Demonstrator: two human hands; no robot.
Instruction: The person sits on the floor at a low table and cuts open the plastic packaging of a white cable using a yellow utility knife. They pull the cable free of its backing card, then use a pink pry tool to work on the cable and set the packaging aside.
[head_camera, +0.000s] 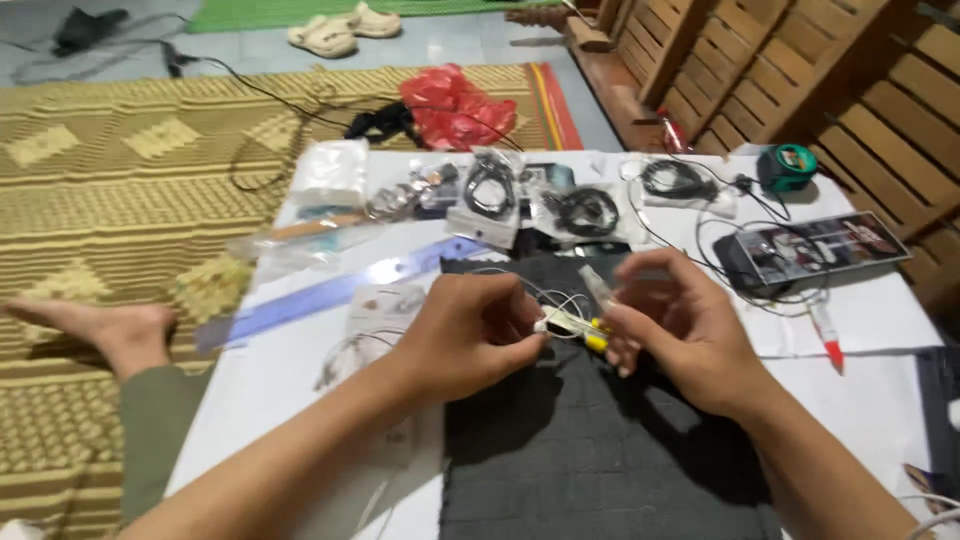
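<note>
My left hand pinches a small white part with thin white wires running from it. My right hand grips a small yellow piece at the other end of that part, and a clear plastic strip sticks up between its fingers. Both hands meet above a dark grey cloth mat on the low white table.
Bagged black cables, a long bluish ruler, a green tape measure, a black box with a printed card and a red-tipped tube lie on the table. A woven yellow mat, my bare foot and a red bag are left.
</note>
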